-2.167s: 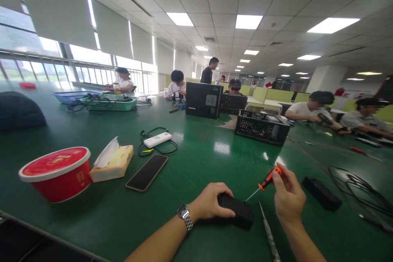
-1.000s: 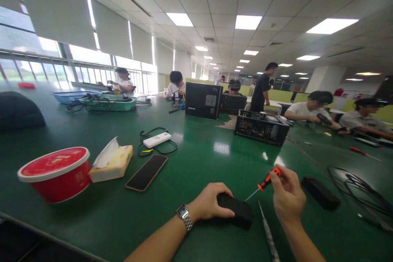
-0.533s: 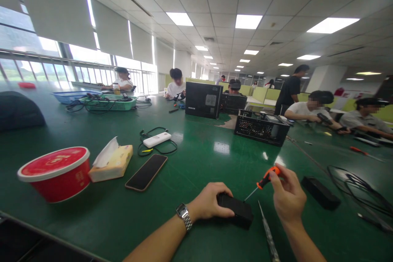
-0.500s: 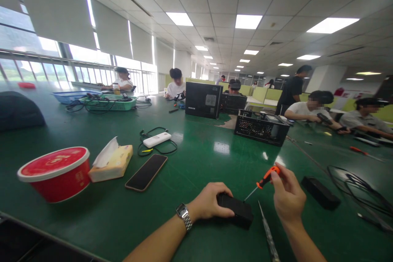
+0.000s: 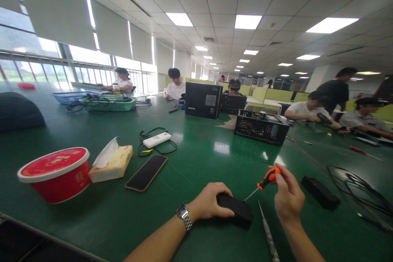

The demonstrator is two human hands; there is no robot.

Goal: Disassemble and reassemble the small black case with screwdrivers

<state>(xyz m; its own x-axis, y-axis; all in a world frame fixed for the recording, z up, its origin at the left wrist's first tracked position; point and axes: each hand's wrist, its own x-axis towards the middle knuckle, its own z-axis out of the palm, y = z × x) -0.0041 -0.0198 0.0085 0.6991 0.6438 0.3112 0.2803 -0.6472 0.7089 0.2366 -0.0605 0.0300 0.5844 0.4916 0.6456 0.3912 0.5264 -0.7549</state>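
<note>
My left hand (image 5: pixel 210 202) grips a black rectangular box (image 5: pixel 238 211) by its left end, thumb in front and fingers behind; its exact kind does not show. In my right hand (image 5: pixel 288 196) is an orange and black screwdriver (image 5: pixel 269 177), pinched by the handle. Its shaft slants down to the left, and the tip meets the top of the box near its right side. Between the box and my right wrist lies a thin pointed tool with a clear handle (image 5: pixel 267 233). A second black piece (image 5: pixel 321 192) rests to the right of my right hand.
Left of my hands are a phone (image 5: pixel 146 172), a tissue pack (image 5: pixel 112 163) and a red tub (image 5: pixel 55 175). A white device (image 5: pixel 157 140) with a cable lies behind. Computer cases (image 5: pixel 260 127) stand farther back. Black cables (image 5: pixel 356 184) coil at right; co-workers sit around the table.
The screwdriver handle has turned slightly in my right hand, its tip staying on the box. My left hand keeps its hold. A standing person in the background has moved right.
</note>
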